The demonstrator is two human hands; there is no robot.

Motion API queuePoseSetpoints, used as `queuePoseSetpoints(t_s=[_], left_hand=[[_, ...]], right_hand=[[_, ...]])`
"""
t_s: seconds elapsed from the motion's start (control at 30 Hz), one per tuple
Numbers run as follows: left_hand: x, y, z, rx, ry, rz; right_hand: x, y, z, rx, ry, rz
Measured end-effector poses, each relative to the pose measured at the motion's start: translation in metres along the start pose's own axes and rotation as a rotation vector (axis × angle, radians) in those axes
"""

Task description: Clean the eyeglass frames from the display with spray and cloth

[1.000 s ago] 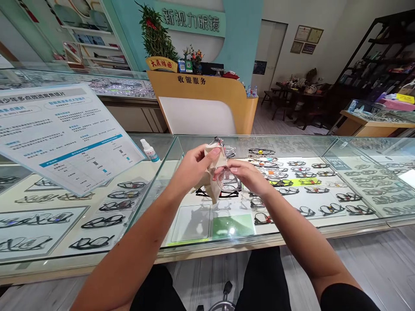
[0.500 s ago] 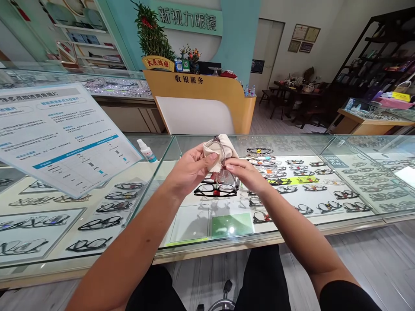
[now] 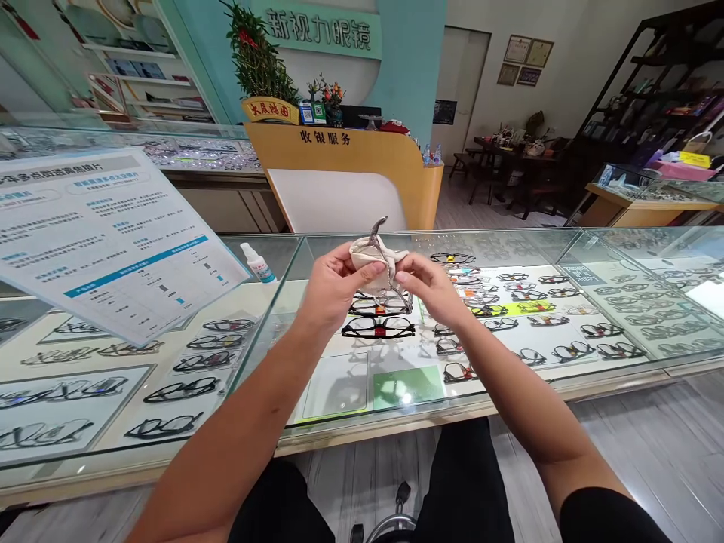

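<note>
Above the glass counter, my left hand [image 3: 333,286] is closed on a cream cleaning cloth [image 3: 366,255], thumb on top, with the cloth wrapped around part of a pair of eyeglasses [image 3: 391,280]. One temple of the eyeglasses sticks up above the cloth. My right hand [image 3: 431,288] is closed at the right side, fingers pinching the eyeglasses and the cloth's edge. The cloth and my fingers hide much of the lenses. Below my hands, under the glass, lie dark-framed glasses [image 3: 378,327].
A white spray bottle [image 3: 257,264] stands on the counter to the left. Left of it is a large printed sheet [image 3: 121,241]. Many eyeglass frames fill the display case [image 3: 509,392]. Beyond stands a yellow-and-white cashier desk [image 3: 339,192].
The eyeglasses have turned in my hands, so a temple now points up and the lens that hung below shows less. My right hand has drawn in against the cloth.
</note>
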State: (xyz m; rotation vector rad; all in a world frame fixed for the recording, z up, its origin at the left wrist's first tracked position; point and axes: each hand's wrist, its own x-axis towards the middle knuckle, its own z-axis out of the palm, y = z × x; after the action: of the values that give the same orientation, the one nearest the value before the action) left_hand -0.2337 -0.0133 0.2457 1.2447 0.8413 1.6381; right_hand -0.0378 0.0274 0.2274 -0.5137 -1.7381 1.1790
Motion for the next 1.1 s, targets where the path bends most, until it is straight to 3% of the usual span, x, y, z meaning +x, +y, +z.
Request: queuePoseSetpoints(t_s=[0.1, 0.23, 0.47, 0.73, 1.1], left_hand=[[-0.001, -0.002, 0.002, -0.004, 0.020, -0.009], [0.000, -0.005, 0.003, -0.031, 0.030, 0.007], [-0.001, -0.004, 0.004, -0.112, -0.033, -0.034], [-0.003, -0.003, 0.006, -0.136, -0.159, -0.071], [-0.006, 0.001, 0.007, -0.124, -0.166, -0.111]], right_hand=[[-0.002, 0.003, 0.008, -0.008, -0.069, 0.007], [-0.003, 0.005, 0.012, 0.129, -0.060, 0.082], [-0.001, 0.002, 0.010, 0.159, -0.139, 0.080], [-0.002, 0.008, 0.005, 0.212, -0.114, 0.170], [-0.003, 0.014, 0.005, 0.271, -0.277, 0.211]])
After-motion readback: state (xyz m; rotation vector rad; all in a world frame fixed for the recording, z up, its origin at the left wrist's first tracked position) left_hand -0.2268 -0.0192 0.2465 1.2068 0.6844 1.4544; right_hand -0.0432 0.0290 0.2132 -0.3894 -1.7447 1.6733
